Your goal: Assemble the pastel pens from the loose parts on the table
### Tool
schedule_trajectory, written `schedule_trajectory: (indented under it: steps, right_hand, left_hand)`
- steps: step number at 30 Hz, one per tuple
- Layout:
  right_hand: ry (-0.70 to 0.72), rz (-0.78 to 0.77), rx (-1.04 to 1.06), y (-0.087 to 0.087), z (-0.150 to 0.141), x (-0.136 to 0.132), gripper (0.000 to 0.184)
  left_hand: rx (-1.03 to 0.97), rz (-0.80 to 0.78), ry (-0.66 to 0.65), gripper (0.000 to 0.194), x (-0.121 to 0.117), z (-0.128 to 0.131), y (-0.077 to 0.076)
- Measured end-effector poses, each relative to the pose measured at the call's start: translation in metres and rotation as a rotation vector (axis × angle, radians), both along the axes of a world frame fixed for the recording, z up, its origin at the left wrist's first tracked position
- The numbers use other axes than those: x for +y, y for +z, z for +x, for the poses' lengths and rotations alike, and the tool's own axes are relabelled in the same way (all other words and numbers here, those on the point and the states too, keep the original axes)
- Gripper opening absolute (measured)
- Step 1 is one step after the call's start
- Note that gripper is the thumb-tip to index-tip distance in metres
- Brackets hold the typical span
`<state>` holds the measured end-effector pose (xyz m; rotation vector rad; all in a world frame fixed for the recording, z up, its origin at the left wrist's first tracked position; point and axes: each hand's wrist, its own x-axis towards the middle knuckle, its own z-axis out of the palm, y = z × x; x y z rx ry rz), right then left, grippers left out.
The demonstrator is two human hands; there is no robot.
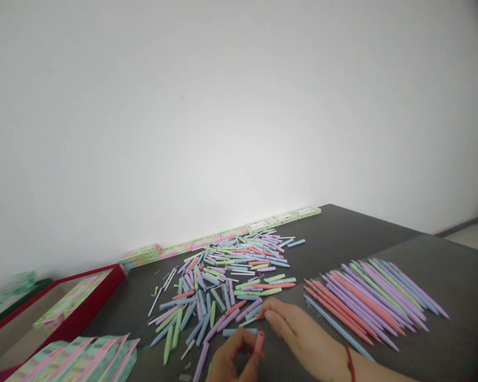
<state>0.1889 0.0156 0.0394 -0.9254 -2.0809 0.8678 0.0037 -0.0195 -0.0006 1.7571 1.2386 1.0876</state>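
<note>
Near the bottom centre, my left hand (233, 358) is closed around a short coral-red pen barrel (259, 342), its open end tilted upward. Just to the right, my right hand (297, 326) reaches over the near edge of a pile of loose pen parts (207, 286). Its fingertips are pinched at a thin white pen refill (247, 322); the grip itself is partly hidden. A blue pen barrel (239, 332) lies between the hands. The pile mixes purple, blue, green and coral barrels with white refills and small dark bits.
Right of my hands lies a row of assembled pens (366, 302) in several colours. Flat printed boxes (223, 235) line the wall (239, 116). At left are a red-rimmed box (113, 273) and a fan of printed packets (83, 358) on the dark table (366, 228).
</note>
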Motion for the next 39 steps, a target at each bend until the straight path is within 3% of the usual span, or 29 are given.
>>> schedule_trajectory:
  steps: [4,9,12,16,21,25,30,34,39]
  right_hand:
    - [-0.100,0.201,-0.292,-0.016,0.007,0.020,0.013]
    - [-0.120,0.468,-0.603,-0.033,0.001,0.032,0.011]
    - [-0.125,0.582,-0.669,-0.040,-0.010,0.039,0.009]
    - [-0.106,0.626,-0.684,-0.045,-0.024,0.050,0.010]
    - [-0.073,0.621,-0.621,-0.036,-0.026,0.048,0.010]
    - [-0.075,0.394,-0.418,-0.023,-0.008,0.029,0.013]
    - [-0.008,0.025,-0.255,-0.010,0.020,0.007,0.011]
    - [-0.019,-0.017,-0.207,0.000,0.028,0.003,0.013]
    - [-0.030,-0.001,-0.258,0.011,0.031,0.003,0.013]
  left_hand:
    - [-0.208,-0.069,0.040,0.024,0.005,-0.016,0.015]
    - [-0.340,-0.136,0.028,0.016,0.011,-0.028,0.009]
    - [-0.504,-0.248,0.004,0.020,0.014,-0.026,0.002]
    - [-0.748,-0.371,0.011,0.032,0.018,-0.023,-0.001]
    - [-0.799,-0.408,0.038,0.043,0.019,-0.023,-0.002]
    - [-0.621,-0.338,0.057,0.047,0.016,-0.027,-0.002]
    - [-0.065,-0.050,0.108,0.035,0.008,-0.026,0.006]
    - [0.298,0.163,0.059,0.028,0.005,-0.028,0.010]
    - [0.496,0.260,0.027,0.023,0.007,-0.037,0.006]
